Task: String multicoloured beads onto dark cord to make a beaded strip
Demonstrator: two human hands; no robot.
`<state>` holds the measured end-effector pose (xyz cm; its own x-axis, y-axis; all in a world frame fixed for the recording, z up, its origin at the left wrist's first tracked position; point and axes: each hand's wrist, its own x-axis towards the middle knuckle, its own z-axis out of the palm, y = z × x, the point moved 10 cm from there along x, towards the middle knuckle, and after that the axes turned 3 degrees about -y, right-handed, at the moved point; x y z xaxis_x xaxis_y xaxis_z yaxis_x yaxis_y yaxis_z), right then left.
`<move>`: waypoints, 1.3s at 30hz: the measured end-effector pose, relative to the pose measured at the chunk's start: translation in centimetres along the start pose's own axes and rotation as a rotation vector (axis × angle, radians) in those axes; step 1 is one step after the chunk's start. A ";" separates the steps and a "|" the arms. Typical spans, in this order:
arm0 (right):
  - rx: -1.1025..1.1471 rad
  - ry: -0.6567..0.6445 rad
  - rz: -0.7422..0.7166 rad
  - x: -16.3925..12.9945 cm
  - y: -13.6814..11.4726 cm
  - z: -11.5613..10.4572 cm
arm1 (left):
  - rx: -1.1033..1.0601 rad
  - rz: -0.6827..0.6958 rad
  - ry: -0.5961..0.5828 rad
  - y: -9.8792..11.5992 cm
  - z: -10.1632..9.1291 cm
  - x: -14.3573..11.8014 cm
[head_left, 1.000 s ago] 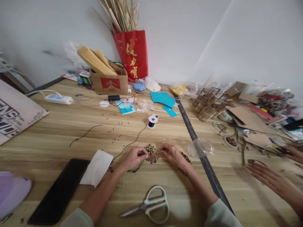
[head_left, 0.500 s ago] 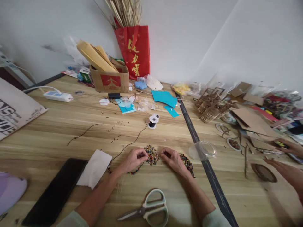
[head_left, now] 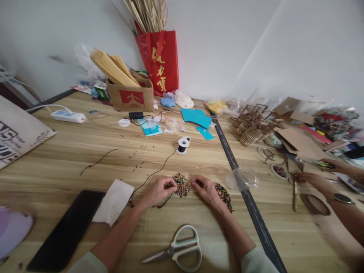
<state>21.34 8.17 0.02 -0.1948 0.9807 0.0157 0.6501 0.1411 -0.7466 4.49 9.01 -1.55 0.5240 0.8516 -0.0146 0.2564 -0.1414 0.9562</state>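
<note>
My left hand (head_left: 159,190) rests on the wooden table (head_left: 85,159), its fingertips pinched at the left edge of a small pile of coloured beads (head_left: 182,184). A strand of threaded beads (head_left: 160,205) curves under that hand, and a thin black cord (head_left: 155,173) runs from it up to a white spool (head_left: 182,145). My right hand (head_left: 205,188) lies just right of the pile, fingers curled toward it; more beads (head_left: 224,195) lie along its outer side. What the fingertips pinch is too small to tell.
Pale green scissors (head_left: 182,248) lie in front of me. A black phone (head_left: 66,228) and a white tissue (head_left: 114,201) are at the left, a clear plastic cup (head_left: 242,178) on its side at the right. Another person's hands (head_left: 313,178) work among cardboard pieces (head_left: 298,142) far right.
My hands have stayed at the bead pile. The other person's hands at the right have moved away from the near table edge, up toward the cardboard pieces. The view shifted slightly.
</note>
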 end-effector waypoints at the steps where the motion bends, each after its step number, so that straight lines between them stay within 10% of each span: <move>1: -0.017 0.014 -0.001 0.1 0.1 -0.1 | -0.001 0.003 0.003 0.0 0.0 0.0; 39: -0.072 -0.126 -0.151 -0.3 -1.9 0.1 | 0.017 -0.027 -0.011 0.7 -0.2 -0.1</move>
<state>20.06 7.61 1.36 -0.3813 0.9237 0.0375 0.6565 0.2991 -0.6925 4.42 8.93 -0.78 0.5257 0.8495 -0.0438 0.2846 -0.1272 0.9502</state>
